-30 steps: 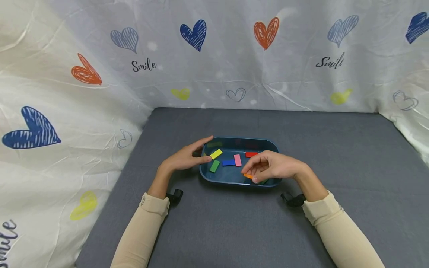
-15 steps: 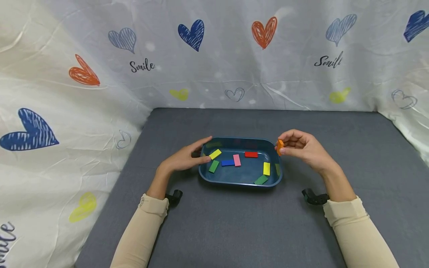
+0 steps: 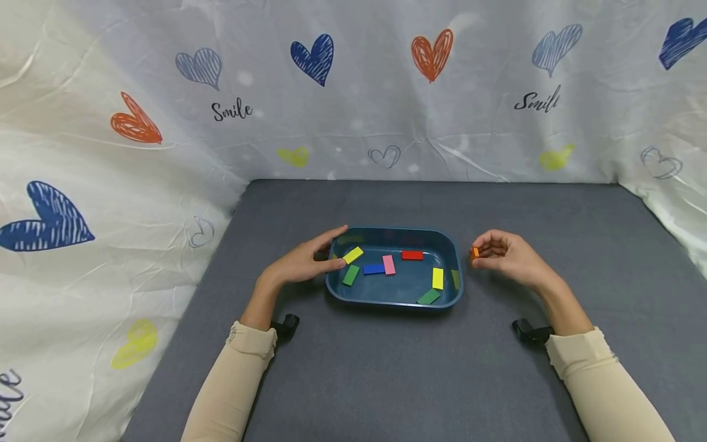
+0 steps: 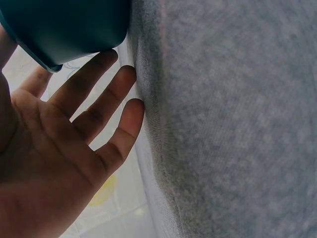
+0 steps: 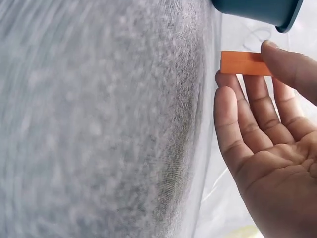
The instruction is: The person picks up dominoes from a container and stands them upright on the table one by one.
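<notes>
Grey felt table [image 3: 386, 368] with a heart-print cloth [image 3: 353, 92] behind. Just right of the blue tray [image 3: 394, 302], the orange block [image 3: 475, 252] is pinched between thumb and fingertips of the right hand [image 3: 505, 258], low over the felt. It looks light, stiff and smooth, best taken by its narrow edges. The left hand [image 3: 304, 261] rests with straight fingers against the tray's left rim.
</notes>
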A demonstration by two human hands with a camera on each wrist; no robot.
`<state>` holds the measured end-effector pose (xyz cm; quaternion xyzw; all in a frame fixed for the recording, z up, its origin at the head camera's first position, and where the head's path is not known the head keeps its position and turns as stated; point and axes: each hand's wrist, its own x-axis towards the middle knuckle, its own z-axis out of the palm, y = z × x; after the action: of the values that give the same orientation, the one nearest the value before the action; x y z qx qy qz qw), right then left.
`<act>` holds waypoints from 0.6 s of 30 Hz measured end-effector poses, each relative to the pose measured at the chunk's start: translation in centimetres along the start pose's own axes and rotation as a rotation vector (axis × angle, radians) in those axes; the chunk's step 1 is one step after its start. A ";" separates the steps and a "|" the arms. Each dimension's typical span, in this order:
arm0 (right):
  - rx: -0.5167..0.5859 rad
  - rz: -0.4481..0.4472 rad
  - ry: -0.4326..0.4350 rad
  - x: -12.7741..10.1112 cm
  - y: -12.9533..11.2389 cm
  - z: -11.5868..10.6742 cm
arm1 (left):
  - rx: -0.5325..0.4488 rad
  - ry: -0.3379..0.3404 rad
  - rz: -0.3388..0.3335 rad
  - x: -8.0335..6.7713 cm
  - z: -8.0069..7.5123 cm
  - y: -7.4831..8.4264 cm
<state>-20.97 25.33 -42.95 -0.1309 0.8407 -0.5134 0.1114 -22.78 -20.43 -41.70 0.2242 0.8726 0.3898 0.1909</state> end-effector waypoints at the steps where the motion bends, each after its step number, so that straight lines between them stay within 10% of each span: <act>1: -0.004 0.005 -0.003 0.0 0.0 -0.1 | -0.001 0.001 0.000 0.0 0.0 0.0; 18: -0.039 0.041 -0.023 0.0 0.6 -0.1 | 0.008 0.001 0.003 0.1 0.0 0.0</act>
<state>-21.02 25.67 -43.40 -0.1219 0.8517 -0.4930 0.1290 -22.85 -20.41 -41.75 0.2262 0.8739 0.3866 0.1889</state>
